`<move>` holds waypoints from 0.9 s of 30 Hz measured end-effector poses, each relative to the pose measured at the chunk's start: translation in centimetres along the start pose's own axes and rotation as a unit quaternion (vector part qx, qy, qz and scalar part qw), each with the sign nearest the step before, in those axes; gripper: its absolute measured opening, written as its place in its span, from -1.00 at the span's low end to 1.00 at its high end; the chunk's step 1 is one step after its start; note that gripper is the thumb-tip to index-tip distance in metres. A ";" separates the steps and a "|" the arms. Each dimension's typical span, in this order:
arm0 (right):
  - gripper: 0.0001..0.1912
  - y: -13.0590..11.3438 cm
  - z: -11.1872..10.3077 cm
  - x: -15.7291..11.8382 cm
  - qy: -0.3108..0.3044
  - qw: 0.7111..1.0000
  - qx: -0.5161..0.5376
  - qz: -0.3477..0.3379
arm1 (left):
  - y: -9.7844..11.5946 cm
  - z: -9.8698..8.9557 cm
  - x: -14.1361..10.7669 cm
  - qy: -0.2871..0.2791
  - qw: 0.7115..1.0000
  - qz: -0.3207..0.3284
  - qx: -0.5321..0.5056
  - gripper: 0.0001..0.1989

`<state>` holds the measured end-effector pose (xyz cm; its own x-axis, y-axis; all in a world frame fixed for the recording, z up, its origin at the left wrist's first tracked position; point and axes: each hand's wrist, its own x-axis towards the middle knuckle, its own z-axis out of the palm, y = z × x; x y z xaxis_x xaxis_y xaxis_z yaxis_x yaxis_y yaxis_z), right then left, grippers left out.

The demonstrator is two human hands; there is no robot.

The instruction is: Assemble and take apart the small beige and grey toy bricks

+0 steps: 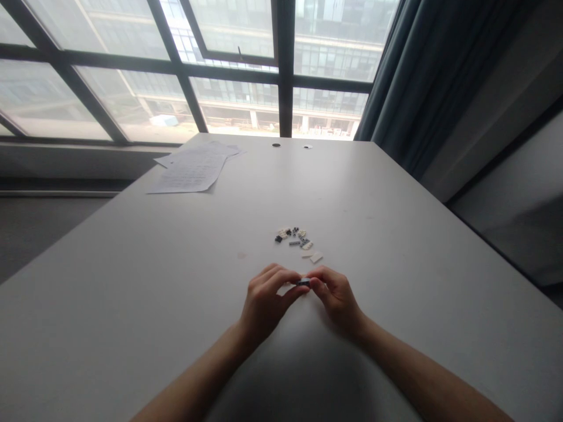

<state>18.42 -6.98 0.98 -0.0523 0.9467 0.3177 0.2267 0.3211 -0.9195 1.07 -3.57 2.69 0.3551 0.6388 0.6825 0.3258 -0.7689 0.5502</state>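
Between the fingertips of both hands is a small grey building brick [304, 282], held just above the table. My left hand [269, 293] pinches its left end between thumb and fingers. From the other side my right hand [336, 296] grips the right end, its index finger and thumb pressed close. The fingers hide part of the brick, and whether it is one piece or several joined I cannot tell. Just beyond the hands lies a loose pile of small bricks [294, 242] in white, black and grey. Two flat white pieces [316, 257] rest at the pile's near side.
The white table [176, 275] stretches away to a large window [240, 105]. Printed paper sheets [193, 167] lie at its far left edge. Two round cable holes [276, 145] sit near the far edge. A dark blue curtain [422, 88] hangs at the right.
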 end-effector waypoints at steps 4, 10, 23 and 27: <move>-0.80 0.3 0.1 0.2 0.002 0.996 0.079 0.036 | 0.3 0.0 0.3 -0.011 0.999 0.025 -0.038 -0.87; -0.80 0.5 0.0 0.5 0.009 0.980 0.182 0.083 | 0.4 0.1 0.4 -0.027 0.997 0.044 -0.064 -0.87; -0.77 0.6 0.3 0.3 -0.009 0.971 0.226 0.079 | -0.5 0.5 -0.4 -0.077 0.997 0.009 0.021 -0.71; -0.77 0.6 0.1 0.3 0.002 0.987 0.150 0.057 | -0.6 -0.2 0.2 -0.079 0.995 -0.010 0.065 -0.73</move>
<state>18.48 -6.47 0.47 -0.0395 0.9773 0.2083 -0.0678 0.2053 -0.9763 0.75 -3.04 2.62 0.4769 0.6577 0.5832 0.4411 -0.7529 0.4884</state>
